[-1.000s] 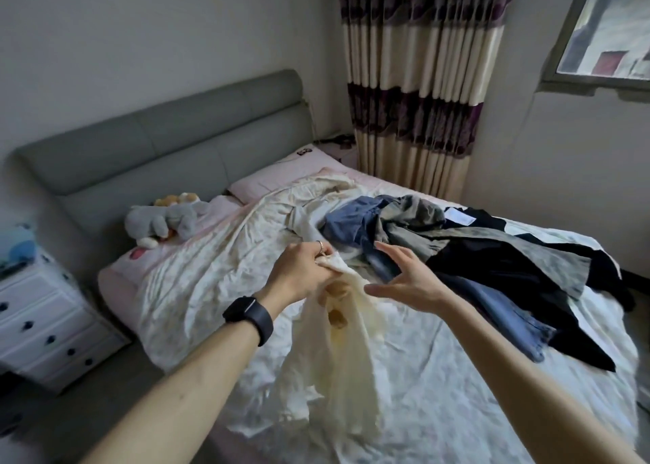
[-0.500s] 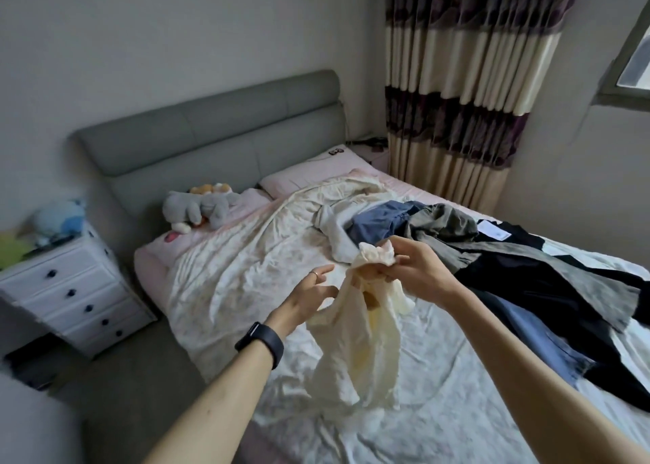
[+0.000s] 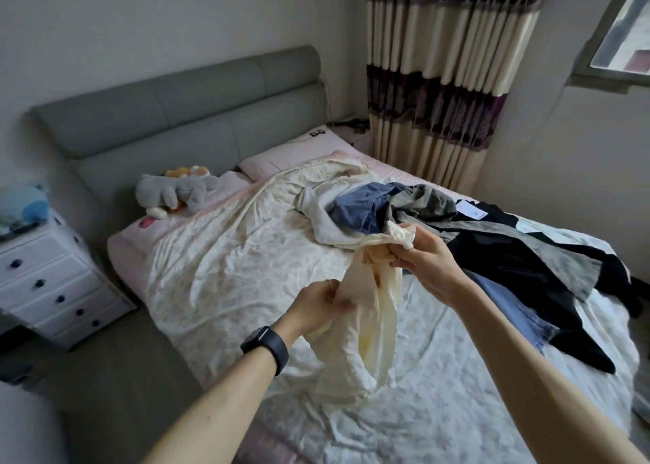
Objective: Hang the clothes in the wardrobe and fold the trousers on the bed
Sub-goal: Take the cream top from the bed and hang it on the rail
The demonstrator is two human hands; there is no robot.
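— Item one?
— Cream garment [image 3: 369, 340], held up over the near middle of the bed [image 3: 218, 273]. Right hand [image 3: 425, 259]: fingers pinching its bunched top. Left hand [image 3: 316, 305]: fingers curled round the cloth lower down, nearer.
— Other stock?
— Pile of black, blue and grey clothes [image 3: 510, 252] on the bed's right half, just beyond the right hand. Grey plush toy [image 3: 176, 192] at the far-left pillows. White drawers [image 3: 49, 287], left of the bed.

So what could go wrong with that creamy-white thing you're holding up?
The cream garment is bunched in the left hand and the right hand, so it may end up hung twisted or creased. Its lower end hangs low over the bed and might drag. The pile of dark clothes lies right behind the right hand and could get tugged along.
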